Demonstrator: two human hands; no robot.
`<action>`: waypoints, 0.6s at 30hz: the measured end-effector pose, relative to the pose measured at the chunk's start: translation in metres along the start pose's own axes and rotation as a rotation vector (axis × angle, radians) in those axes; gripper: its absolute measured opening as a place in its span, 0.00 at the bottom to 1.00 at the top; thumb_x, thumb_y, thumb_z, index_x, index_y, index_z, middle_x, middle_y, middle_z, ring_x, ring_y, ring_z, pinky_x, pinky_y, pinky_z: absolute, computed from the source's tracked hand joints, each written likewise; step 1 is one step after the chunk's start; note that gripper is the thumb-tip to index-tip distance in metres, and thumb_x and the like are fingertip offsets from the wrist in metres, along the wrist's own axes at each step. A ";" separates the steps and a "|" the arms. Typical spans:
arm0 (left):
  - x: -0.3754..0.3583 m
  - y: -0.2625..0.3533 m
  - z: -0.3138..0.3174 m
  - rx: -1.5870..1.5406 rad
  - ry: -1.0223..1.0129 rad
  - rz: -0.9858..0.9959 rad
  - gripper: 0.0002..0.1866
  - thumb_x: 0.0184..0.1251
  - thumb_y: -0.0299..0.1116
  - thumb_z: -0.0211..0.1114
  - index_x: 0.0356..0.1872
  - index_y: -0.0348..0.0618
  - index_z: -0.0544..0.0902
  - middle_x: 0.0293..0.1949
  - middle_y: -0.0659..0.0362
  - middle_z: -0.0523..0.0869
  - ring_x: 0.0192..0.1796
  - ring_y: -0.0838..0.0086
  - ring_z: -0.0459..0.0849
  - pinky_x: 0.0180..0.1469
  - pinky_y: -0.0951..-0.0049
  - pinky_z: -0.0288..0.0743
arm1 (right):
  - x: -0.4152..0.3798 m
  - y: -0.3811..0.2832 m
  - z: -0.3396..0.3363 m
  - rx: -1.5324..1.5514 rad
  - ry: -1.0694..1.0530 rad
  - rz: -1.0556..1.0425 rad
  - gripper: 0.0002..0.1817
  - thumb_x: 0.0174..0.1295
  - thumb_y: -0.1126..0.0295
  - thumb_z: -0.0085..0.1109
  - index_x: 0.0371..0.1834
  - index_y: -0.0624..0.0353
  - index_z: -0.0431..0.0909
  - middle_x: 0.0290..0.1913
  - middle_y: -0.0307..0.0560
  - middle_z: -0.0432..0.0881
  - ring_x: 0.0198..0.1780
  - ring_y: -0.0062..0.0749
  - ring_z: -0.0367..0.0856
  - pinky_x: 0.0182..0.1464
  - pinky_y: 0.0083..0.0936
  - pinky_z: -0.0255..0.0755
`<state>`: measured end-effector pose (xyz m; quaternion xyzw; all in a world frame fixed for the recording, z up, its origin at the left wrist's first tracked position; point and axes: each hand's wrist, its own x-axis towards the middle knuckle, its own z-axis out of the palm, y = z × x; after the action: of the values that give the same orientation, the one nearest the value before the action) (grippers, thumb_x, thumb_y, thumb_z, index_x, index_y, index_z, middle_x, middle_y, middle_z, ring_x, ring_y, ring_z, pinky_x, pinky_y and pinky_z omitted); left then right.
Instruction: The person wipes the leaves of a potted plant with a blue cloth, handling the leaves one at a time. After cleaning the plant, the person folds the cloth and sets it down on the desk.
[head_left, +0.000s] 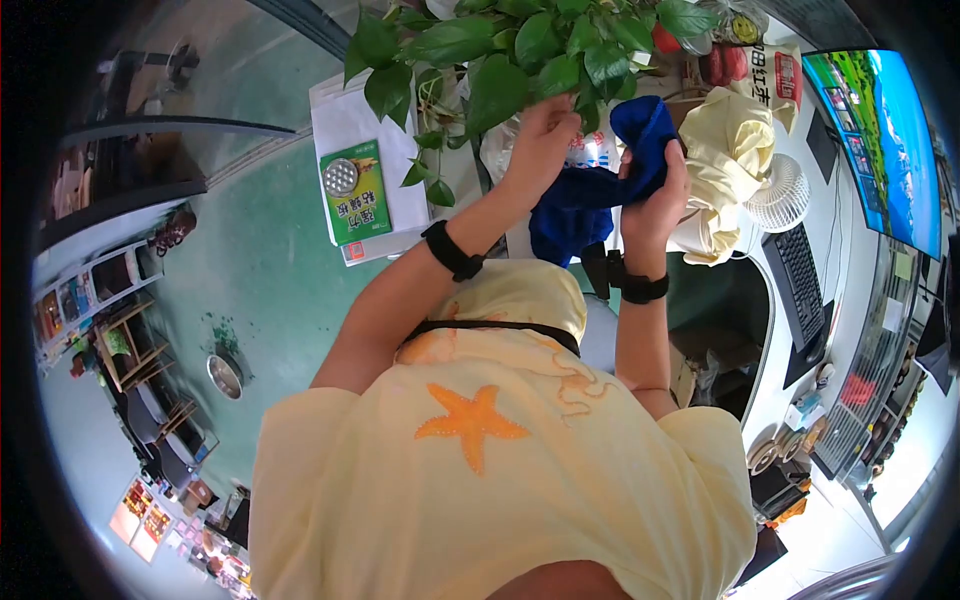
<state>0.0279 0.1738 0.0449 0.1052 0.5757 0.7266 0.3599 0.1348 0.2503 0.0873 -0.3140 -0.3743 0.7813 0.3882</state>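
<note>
My right hand grips a dark blue cloth; one part rises above the fingers and the rest hangs down in front of the desk edge. My left hand is raised at the lower leaves of a green potted plant. Its fingers are curled and pressed together, and what is between them, if anything, is hidden. Black bands circle both wrists. Behind the cloth lies a white plastic bag with printing, partly covered.
Right of the cloth sits a crumpled cream fabric, beside a small white fan, a black keyboard and a lit curved monitor. On the left, a green packet with a round metal lid lies on white papers.
</note>
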 end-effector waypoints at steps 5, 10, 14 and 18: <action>0.026 0.008 0.012 0.330 0.054 0.387 0.15 0.62 0.29 0.57 0.49 0.34 0.75 0.40 0.53 0.78 0.41 0.72 0.78 0.42 0.74 0.72 | 0.002 0.006 0.008 -0.246 -0.093 -0.105 0.15 0.65 0.70 0.48 0.49 0.69 0.76 0.42 0.44 0.80 0.39 0.21 0.76 0.43 0.17 0.69; 0.050 0.009 0.019 0.197 0.052 0.252 0.12 0.59 0.30 0.60 0.41 0.32 0.79 0.34 0.53 0.84 0.36 0.71 0.82 0.41 0.74 0.73 | 0.011 0.000 0.031 -0.186 -0.114 0.001 0.16 0.64 0.71 0.50 0.51 0.69 0.75 0.45 0.42 0.80 0.45 0.18 0.75 0.50 0.15 0.67; 0.050 0.003 0.015 0.217 0.178 0.305 0.11 0.56 0.31 0.65 0.35 0.31 0.81 0.29 0.55 0.84 0.32 0.73 0.82 0.37 0.76 0.73 | 0.036 0.001 0.029 -0.313 -0.147 0.092 0.14 0.63 0.68 0.52 0.46 0.68 0.77 0.39 0.42 0.82 0.39 0.19 0.77 0.44 0.14 0.69; 0.034 0.014 0.008 0.196 0.160 0.102 0.14 0.57 0.34 0.66 0.34 0.31 0.79 0.28 0.59 0.80 0.30 0.78 0.74 0.37 0.78 0.69 | 0.054 -0.007 0.026 -0.234 -0.102 0.161 0.13 0.62 0.66 0.54 0.40 0.66 0.79 0.34 0.44 0.83 0.34 0.21 0.79 0.40 0.15 0.70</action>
<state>0.0020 0.2008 0.0515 0.1108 0.6647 0.6902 0.2635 0.0898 0.2894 0.0962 -0.3462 -0.4558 0.7758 0.2656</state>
